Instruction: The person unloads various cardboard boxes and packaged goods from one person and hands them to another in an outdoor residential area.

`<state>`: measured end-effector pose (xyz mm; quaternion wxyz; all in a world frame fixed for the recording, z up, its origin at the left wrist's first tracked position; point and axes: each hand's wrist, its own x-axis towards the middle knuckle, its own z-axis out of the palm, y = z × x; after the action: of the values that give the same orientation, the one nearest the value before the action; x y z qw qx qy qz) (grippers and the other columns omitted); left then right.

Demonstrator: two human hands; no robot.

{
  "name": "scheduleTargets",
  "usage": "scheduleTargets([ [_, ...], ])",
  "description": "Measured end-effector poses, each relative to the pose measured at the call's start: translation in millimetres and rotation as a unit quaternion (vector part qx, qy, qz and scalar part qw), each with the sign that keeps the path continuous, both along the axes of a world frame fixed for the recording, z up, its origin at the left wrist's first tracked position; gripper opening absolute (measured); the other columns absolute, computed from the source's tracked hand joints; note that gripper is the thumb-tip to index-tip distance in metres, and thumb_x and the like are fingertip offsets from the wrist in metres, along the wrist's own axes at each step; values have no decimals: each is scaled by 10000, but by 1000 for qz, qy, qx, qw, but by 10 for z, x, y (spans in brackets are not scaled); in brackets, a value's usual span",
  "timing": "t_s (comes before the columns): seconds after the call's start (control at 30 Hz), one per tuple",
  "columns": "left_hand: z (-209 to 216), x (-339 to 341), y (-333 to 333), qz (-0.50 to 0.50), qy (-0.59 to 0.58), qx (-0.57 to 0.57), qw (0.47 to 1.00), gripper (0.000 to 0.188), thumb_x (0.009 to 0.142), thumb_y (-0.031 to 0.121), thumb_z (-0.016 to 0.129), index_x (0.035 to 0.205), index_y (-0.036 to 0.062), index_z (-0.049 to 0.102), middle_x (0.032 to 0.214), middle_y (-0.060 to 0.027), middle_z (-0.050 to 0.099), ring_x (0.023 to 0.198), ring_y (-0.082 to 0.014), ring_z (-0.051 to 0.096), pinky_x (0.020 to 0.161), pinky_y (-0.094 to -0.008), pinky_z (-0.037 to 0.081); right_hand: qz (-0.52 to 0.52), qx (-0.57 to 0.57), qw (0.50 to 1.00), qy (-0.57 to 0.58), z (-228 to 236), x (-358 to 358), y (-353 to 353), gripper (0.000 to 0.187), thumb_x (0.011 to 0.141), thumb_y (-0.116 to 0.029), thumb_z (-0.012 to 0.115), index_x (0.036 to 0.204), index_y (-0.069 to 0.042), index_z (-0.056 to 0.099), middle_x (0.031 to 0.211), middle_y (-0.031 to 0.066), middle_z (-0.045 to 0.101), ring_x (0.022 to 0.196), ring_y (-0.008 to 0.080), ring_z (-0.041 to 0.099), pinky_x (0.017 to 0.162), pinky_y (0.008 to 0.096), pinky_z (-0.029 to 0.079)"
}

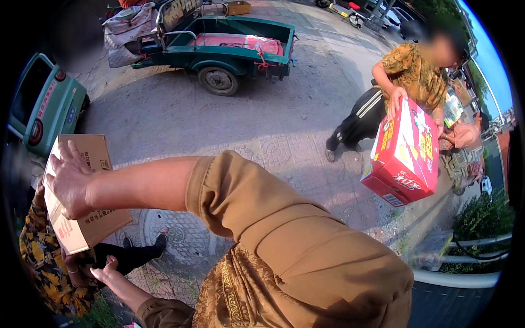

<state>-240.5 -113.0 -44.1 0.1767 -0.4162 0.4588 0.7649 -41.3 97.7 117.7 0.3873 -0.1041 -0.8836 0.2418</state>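
At the left, my right hand (71, 180) reaches across my body and lies on a brown cardboard box (106, 221). Its fingers are spread flat over one face of the box, not wrapped around it. Below the box, my left hand (105, 270) is held out with fingers apart and nothing in it, apart from the carton. A person in a dark top with yellow leaves (46, 268) stands close behind the box, a hand near its lower edge. At the right, another person in a patterned brown shirt (418, 68) carries a red and white printed carton (404, 153) in both hands.
A green cargo tricycle (240, 60) with a pink sheet in its bed stands on the paving ahead. A green vehicle (52, 106) is at the left. A round manhole cover (183, 235) lies below, and metal railings (459, 277) with shrubs stand at the lower right.
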Motion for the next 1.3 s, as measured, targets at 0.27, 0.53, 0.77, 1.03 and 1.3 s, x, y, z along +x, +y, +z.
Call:
scheduleTargets([
  [0.27, -445, 3744, 2368, -687, 39, 156, 709, 1018, 709, 635, 573, 1432, 131, 63, 1472, -186, 49, 1347, -403, 10, 1059, -517, 42, -393, 148, 900, -111, 412, 4569, -124, 715, 664, -380, 702, 1264, -85, 449, 1340, 304, 276, 1249, 518, 193, 1000, 629, 123],
  [0.53, 663, 7496, 3092, -931, 65, 252, 256, 1147, 647, 659, 633, 1424, 86, 14, 1434, -295, -52, 1291, -516, -77, 997, -642, -4, -644, -293, 632, 316, -378, 8446, -967, 647, 841, -343, 576, 1343, -19, 328, 1300, 126, 438, 1153, 203, 447, 971, 309, 332],
  [0.77, 750, 8277, 2842, -923, -42, 347, 163, 497, 808, 81, 568, 1243, -20, 349, 1086, -209, 571, 926, -279, 622, 800, -400, 532, -425, -406, 720, 368, -654, 7960, -1236, 732, 793, -269, 610, 1359, 24, 250, 1303, 133, 415, 1179, 217, 416, 990, 325, 308],
  [1.03, 716, 7145, 2576, -894, -2, 385, 230, 716, 757, 69, 647, 1341, 18, 236, 1177, -188, 517, 991, -245, 587, 807, -355, 517, -411, -412, 735, 348, -690, 6878, -1364, 717, 685, -87, 547, 1335, 29, 266, 1224, 138, 452, 1100, 213, 467, 958, 349, 345],
  [1.3, 609, 5036, 2319, -792, 55, 400, 458, 690, 754, 31, 607, 1345, 35, 251, 1183, -184, 518, 1001, -253, 585, 836, -360, 506, -257, -482, 807, 225, -591, 5449, -582, 665, 694, -40, 533, 1315, 22, 304, 1199, 122, 468, 1091, 200, 466, 941, 329, 357],
])
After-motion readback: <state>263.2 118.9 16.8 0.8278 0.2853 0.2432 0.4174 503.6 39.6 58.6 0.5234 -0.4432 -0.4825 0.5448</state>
